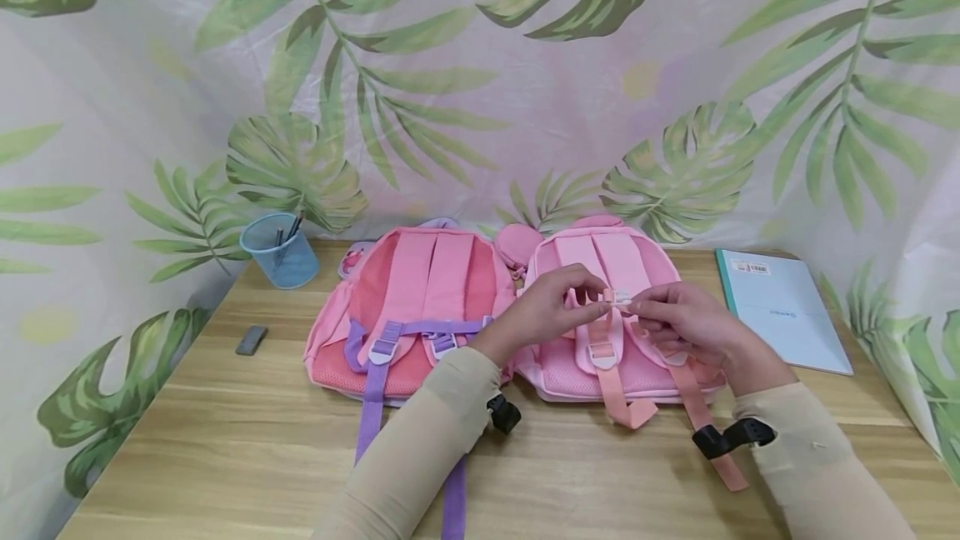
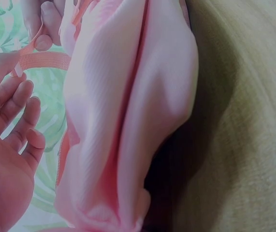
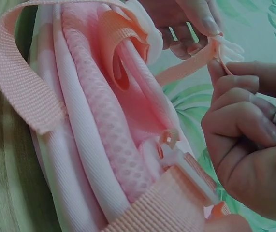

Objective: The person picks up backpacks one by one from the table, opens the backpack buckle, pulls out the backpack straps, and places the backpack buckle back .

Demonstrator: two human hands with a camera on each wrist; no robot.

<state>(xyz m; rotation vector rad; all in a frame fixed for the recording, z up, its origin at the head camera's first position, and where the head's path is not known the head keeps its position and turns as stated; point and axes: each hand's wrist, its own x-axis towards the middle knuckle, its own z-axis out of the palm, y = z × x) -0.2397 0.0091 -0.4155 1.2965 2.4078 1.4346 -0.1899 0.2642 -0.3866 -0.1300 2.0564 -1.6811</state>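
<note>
A light pink backpack (image 1: 551, 373) lies with its shoulder straps facing up, under both hands. Across those straps runs an orange chest strap (image 3: 188, 65) with a white plastic buckle (image 1: 621, 298). My left hand (image 1: 558, 307) pinches the chest strap beside the buckle between thumb and forefinger; its other fingers are loosely bent in the left wrist view. From the other side, my right hand (image 3: 249, 130) pinches the strap's webbing at the buckle, its remaining fingers curled. Orange webbing tails (image 1: 615, 394) hang from white adjusters (image 1: 602, 357) below. Fingers partly cover the buckle.
Left of it lies a second pink backpack (image 1: 408, 273) with purple straps (image 1: 371, 407). A blue mesh pen cup (image 1: 281, 261) and a grey eraser (image 1: 251, 341) are at the left. A light blue notebook (image 1: 783, 315) lies at the right, before a leaf-patterned curtain (image 1: 525, 123).
</note>
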